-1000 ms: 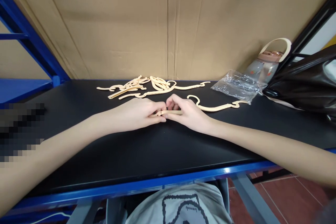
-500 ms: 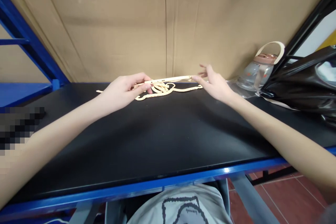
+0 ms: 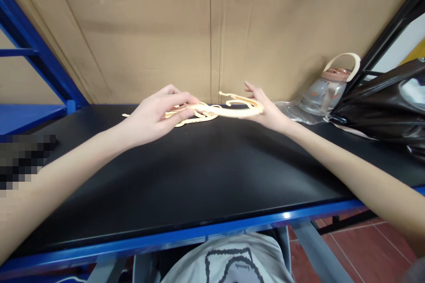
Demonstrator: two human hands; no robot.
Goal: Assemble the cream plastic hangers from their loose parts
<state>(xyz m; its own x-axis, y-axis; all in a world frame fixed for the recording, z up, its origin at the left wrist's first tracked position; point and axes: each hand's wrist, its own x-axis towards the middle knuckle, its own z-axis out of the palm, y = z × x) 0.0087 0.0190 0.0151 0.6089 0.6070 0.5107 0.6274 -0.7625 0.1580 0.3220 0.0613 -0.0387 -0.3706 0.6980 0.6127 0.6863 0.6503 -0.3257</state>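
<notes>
My left hand (image 3: 166,108) is closed, thumb and fingers pinching a cream plastic clothes hanger (image 3: 226,111) just above the black tabletop. The hanger reaches to the right, its curved end lying against my right hand (image 3: 265,108). That hand has its fingers stretched up and apart behind the curve, and its thumb is mostly hidden by the hanger. More cream hangers (image 3: 195,120) lie in a tangled pile behind and below my left hand, partly covered by it.
Brown cardboard (image 3: 149,31) stands behind the black tabletop (image 3: 199,172). A clear bottle (image 3: 320,95) with a cream handle, clear plastic wrap (image 3: 295,112) and a shiny black bag (image 3: 381,106) are at right. A blue frame (image 3: 46,53) rises at left.
The held hanger has turned, so its curved side now shows instead of a thin edge, and its end has come against my right hand. My left hand has shifted slightly to the right.
</notes>
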